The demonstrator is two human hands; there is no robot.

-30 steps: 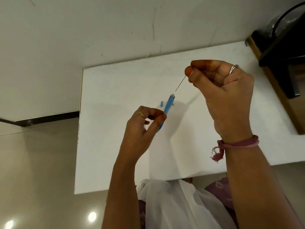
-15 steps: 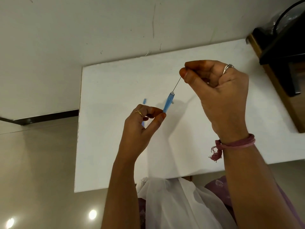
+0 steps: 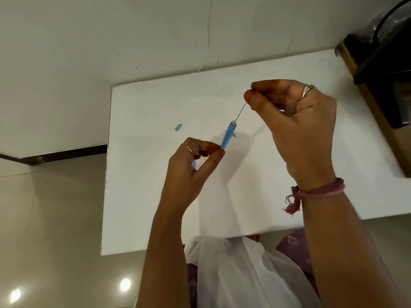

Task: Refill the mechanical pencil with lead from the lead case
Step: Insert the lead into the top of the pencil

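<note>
My left hand [image 3: 193, 165] pinches the lower part of a translucent blue mechanical pencil [image 3: 229, 135], which tilts up and to the right with its open white end on top. Above it, my right hand [image 3: 295, 121] pinches a thin dark lead [image 3: 241, 112] between thumb and forefinger. The lead slants down to the pencil's open end and its lower tip meets the opening. A small blue cap [image 3: 178, 127] lies on the white table [image 3: 155, 185] to the left. The lead case is not visible.
A dark object on a wooden stand [image 3: 382, 85] sits at the table's right edge. White cloth [image 3: 244, 274] covers my lap below the table's near edge. A pale wall rises behind the table, and glossy floor lies to the left.
The lead's tip has come down to the pencil's open end, closing the gap seen earlier. The blue cap on the table now shows further left of my left hand.
</note>
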